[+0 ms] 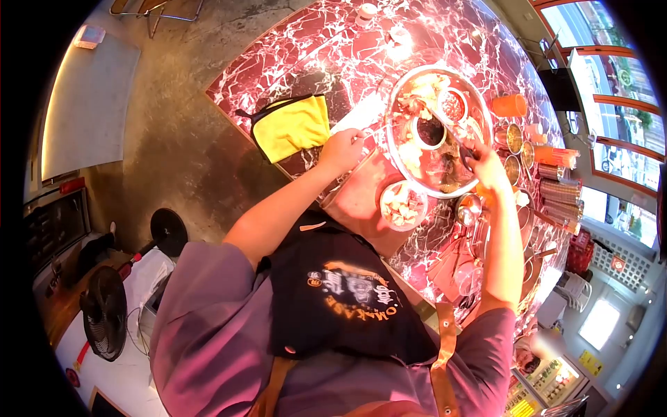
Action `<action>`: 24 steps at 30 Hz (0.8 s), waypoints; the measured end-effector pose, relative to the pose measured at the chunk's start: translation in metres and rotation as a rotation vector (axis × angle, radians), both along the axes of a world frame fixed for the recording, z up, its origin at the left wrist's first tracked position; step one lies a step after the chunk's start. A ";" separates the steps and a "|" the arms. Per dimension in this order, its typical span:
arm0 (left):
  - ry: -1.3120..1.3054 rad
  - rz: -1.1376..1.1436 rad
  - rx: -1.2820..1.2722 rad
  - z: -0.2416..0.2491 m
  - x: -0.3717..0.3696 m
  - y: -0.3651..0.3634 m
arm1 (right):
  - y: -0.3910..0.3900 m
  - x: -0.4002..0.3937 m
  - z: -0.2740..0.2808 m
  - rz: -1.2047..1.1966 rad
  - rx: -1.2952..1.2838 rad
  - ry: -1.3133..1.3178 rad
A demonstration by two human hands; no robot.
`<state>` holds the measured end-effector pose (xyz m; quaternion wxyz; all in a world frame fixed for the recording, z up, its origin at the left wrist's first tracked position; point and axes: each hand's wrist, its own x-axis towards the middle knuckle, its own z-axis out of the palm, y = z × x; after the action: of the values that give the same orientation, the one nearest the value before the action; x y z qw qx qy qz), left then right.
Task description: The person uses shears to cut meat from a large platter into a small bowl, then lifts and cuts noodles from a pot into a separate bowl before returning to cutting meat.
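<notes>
My right hand (486, 169) is closed around a dark-handled utensil (465, 154) over the right side of a large round metal tray (392, 149). Its working end is hard to make out among the food. In the tray stand a bowl of dark contents (428, 132) and a bowl of reddish bits (453, 104), with pale food pieces around them. Left of the tray, my left hand (342, 150) has its fingers curled together; whatever they hold is too small to tell. A white flat sheet (361, 113) lies just beyond it. Nearer me sits a bowl of pale chunks (404, 206).
A yellow cloth with black edging (292, 128) lies at the counter's left edge. Several metal cups (513, 139) and orange containers (509, 105) line the right side. A metal ladle (469, 206) rests near my right forearm. A reddish board (358, 194) lies before me.
</notes>
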<state>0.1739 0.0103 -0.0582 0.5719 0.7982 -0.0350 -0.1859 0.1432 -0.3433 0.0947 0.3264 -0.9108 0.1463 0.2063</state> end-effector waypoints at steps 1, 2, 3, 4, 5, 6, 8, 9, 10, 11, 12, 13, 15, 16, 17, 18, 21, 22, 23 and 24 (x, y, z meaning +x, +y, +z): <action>0.001 -0.003 0.000 0.001 0.000 -0.001 | -0.011 -0.014 -0.015 -0.049 0.117 0.010; -0.002 0.011 -0.001 0.002 -0.001 -0.001 | -0.023 -0.030 -0.031 -0.103 0.234 0.021; -0.005 0.023 -0.001 0.004 -0.002 -0.001 | -0.012 -0.045 -0.032 -0.268 0.407 0.036; -0.003 0.015 0.001 0.009 -0.002 0.000 | -0.001 -0.058 -0.024 -0.345 0.454 0.106; 0.034 -0.002 0.011 0.014 -0.003 0.002 | 0.006 -0.073 -0.026 -0.472 0.593 0.139; 0.071 -0.018 0.023 0.018 -0.003 0.003 | 0.012 -0.086 -0.028 -0.600 0.732 0.171; 0.011 -0.062 0.124 0.022 -0.003 0.003 | 0.024 -0.105 -0.030 -0.659 0.711 0.231; -0.057 -0.099 0.215 0.023 -0.002 0.001 | 0.021 -0.118 -0.043 -0.628 0.698 0.227; -0.058 -0.108 0.217 0.022 -0.001 -0.001 | 0.018 -0.124 -0.049 -0.603 0.644 0.257; -0.108 -0.133 0.264 0.022 0.000 -0.004 | 0.015 -0.131 -0.057 -0.536 0.575 0.234; -0.159 -0.157 0.311 0.024 0.001 -0.006 | 0.014 -0.135 -0.062 -0.469 0.506 0.211; -0.161 -0.166 0.312 0.027 0.004 -0.008 | 0.010 -0.138 -0.066 -0.427 0.505 0.163; -0.169 -0.228 0.405 0.033 0.008 -0.011 | 0.019 -0.144 -0.042 -0.255 0.152 0.050; -0.171 -0.229 0.406 0.032 0.009 -0.013 | 0.033 -0.137 -0.015 -0.067 -0.204 -0.062; -0.179 -0.229 0.402 0.029 0.010 -0.013 | 0.051 -0.126 0.011 -0.049 -0.368 0.012; -0.188 -0.229 0.397 0.028 0.012 -0.014 | 0.058 -0.120 0.019 -0.050 -0.368 0.011; -0.068 -0.261 0.227 0.028 0.014 -0.011 | 0.074 -0.096 0.031 0.193 -0.610 -0.064; -0.066 -0.266 0.225 0.024 0.013 -0.011 | 0.076 -0.086 0.026 0.240 -0.670 -0.063; -0.016 -0.260 0.095 0.016 0.012 -0.012 | 0.078 -0.074 0.022 0.276 -0.702 -0.035; 0.033 -0.252 -0.036 0.009 0.012 -0.014 | 0.079 -0.063 0.019 0.314 -0.736 -0.009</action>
<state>0.1857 -0.0041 -0.0490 0.5586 0.7740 -0.1290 -0.2688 0.0799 -0.2644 0.1137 -0.0564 -0.9790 0.0681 0.1835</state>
